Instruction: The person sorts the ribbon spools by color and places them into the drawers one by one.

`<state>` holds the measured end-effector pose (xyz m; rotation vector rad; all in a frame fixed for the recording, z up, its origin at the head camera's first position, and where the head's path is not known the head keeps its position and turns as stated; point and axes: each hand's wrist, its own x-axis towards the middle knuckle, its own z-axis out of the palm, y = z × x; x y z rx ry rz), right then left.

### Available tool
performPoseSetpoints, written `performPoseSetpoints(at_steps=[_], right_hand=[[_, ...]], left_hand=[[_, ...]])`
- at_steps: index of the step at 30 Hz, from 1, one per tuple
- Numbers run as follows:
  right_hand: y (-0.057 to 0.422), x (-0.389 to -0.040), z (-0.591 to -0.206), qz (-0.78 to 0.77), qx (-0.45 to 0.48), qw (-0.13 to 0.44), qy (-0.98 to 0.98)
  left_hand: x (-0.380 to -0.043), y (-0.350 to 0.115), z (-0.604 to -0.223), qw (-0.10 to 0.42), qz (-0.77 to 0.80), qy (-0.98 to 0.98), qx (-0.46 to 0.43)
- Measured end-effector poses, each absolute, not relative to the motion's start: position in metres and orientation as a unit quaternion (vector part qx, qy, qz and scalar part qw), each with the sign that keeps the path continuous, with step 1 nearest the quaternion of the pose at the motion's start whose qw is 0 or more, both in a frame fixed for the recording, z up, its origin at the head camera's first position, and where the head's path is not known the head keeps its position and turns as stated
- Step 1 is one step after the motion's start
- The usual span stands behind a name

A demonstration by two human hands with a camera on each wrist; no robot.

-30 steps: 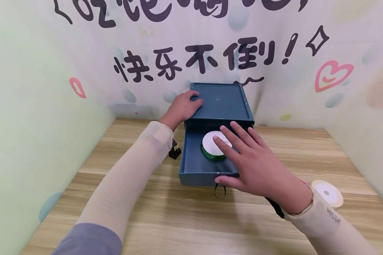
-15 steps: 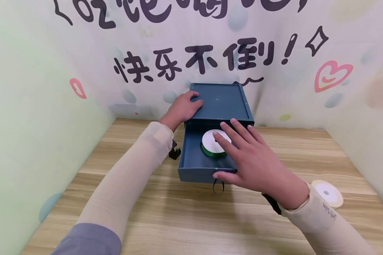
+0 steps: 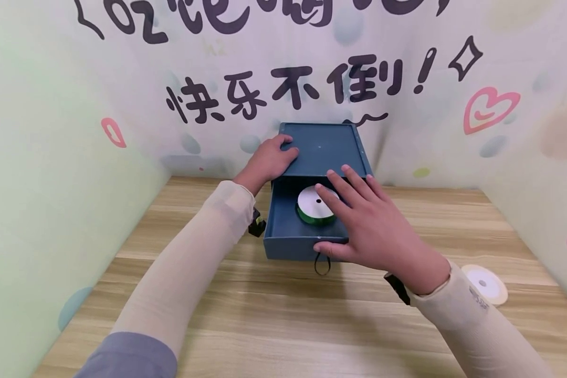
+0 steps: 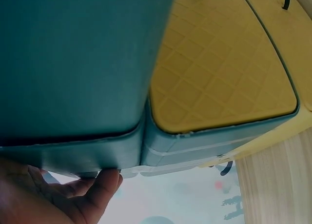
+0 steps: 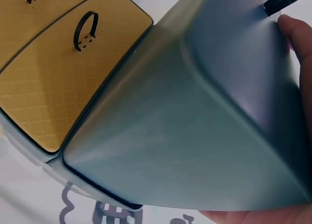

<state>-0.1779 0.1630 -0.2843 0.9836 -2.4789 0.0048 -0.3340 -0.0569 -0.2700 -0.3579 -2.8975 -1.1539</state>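
Note:
A blue drawer cabinet stands against the back wall with its top drawer pulled partway out. Inside that drawer lies a spool of green ribbon with a white round face. My left hand rests on the cabinet's top left edge, and in the left wrist view its thumb lies at that edge. My right hand spreads straight fingers over the drawer's right side. Its thumb touches the drawer front beside a black loop pull.
Yellow drawer fronts with black loops sit below the blue drawer in the wrist views. A flat cream spool lies on the wooden table at the right, near my right sleeve. A printed cloth wall rises behind.
The drawer has slid inward toward the cabinet, carrying the ribbon spool back with it. My right hand has moved forward along with the drawer front, while my left hand stays in place.

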Motion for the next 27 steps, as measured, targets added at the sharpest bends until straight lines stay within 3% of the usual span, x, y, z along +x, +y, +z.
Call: performPoseSetpoints(at_steps=[12, 27], right_hand=[[0.164, -0.203, -0.281, 0.0, 0.329, 0.198, -0.923], [0.165, -0.234, -0.279, 0.001, 0.335, 0.216, -0.917]], left_hand=[[-0.335, -0.057, -0.271, -0.002, -0.349, -0.93, -0.115], [-0.333, -0.061, -0.269, -0.008, -0.356, -0.926, -0.128]])
